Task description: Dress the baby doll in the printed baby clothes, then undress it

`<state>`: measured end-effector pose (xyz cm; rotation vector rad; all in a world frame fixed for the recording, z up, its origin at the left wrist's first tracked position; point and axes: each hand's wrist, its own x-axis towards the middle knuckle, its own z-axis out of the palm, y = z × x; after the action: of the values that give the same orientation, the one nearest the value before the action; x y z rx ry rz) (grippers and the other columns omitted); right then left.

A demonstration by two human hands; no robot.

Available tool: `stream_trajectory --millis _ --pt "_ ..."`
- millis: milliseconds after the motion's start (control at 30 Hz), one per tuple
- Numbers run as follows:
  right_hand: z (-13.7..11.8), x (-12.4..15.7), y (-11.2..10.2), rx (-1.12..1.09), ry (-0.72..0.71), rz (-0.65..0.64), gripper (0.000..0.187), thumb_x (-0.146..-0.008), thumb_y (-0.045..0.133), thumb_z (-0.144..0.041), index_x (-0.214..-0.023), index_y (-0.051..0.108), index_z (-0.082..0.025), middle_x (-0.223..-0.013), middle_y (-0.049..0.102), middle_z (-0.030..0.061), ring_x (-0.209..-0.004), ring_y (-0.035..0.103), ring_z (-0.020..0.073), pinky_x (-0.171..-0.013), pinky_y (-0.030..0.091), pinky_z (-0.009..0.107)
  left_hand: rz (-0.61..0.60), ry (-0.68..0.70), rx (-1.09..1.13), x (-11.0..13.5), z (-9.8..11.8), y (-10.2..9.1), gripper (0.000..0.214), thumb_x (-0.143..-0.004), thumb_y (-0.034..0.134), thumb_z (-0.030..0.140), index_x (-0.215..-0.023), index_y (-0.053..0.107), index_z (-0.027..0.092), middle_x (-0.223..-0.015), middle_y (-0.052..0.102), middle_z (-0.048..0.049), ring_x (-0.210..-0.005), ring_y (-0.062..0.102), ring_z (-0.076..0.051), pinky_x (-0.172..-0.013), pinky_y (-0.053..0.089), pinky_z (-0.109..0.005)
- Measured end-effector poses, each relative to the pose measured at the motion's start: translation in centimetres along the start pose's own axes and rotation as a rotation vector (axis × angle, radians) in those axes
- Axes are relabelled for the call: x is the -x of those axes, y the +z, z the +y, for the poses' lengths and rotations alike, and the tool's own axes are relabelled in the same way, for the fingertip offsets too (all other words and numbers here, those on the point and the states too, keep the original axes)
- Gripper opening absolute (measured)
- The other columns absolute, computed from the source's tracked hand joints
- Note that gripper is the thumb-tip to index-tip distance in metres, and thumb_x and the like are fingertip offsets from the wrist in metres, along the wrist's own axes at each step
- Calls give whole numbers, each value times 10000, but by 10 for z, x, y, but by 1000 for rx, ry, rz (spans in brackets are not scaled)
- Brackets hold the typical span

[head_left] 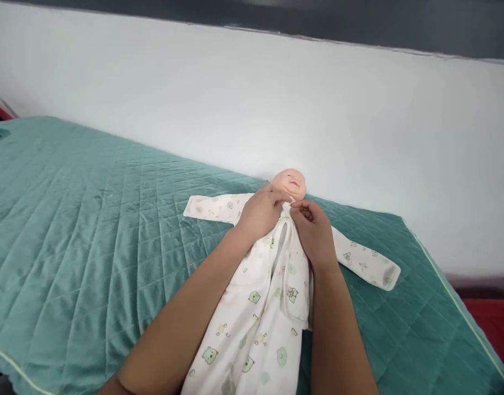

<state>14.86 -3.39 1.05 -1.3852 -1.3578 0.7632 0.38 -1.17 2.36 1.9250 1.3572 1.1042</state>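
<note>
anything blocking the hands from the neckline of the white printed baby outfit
Nothing visible does. The left hand and right hand meet at the neckline of the white fabric outfit with green animal prints, just below the bald pink doll head. Their exact fingertip grip is partly hidden.

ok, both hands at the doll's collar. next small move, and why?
Probably bring the collar edges together below the doll's head: the left hand and right hand meet there, and the printed top gapes just beneath. Any fastener is too small or hidden to make out, so that's a judgement.
</note>
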Motion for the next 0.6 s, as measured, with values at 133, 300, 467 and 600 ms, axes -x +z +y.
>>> stream_trajectory --millis 133,300,467,600 --pt "-1 3 0 64 -50 33 187 -814 597 -294 -934 709 -205 -947 676 36 -839 590 179 -841 452 347 8 41 -60 0 -2 1 321 -925 491 99 -1021 771 225 -1099 670 -60 -1102 632 -201 -996 497 -340" --pt "-1 7 -3 96 -135 45 221 -828 558 -248 -913 761 -226 -1021 677 41 -963 616 199 -897 461 359 -8 27 -36 0 -1 -1 325 -931 488 99 -1042 768 220 -1125 673 -61 -1109 638 -197 -1009 493 -340" --pt "2 14 -6 106 -202 -33 259 -889 562 -294 -1018 783 -252 -1080 639 49 -1038 605 210 -969 454 392 -10 25 13 -1 -1 -3 350 -929 482 77 -1057 774 222 -1143 667 -69 -1095 638 -186 -1024 481 -335" --pt "3 21 -8 152 -266 -69 274 -944 549 -340 -1090 781 -317 -1198 655 39 -1211 543 243 -1091 393 445 14 93 -6 0 -4 -3 333 -928 483 85 -969 783 224 -1064 680 -57 -1049 642 -187 -958 503 -320"
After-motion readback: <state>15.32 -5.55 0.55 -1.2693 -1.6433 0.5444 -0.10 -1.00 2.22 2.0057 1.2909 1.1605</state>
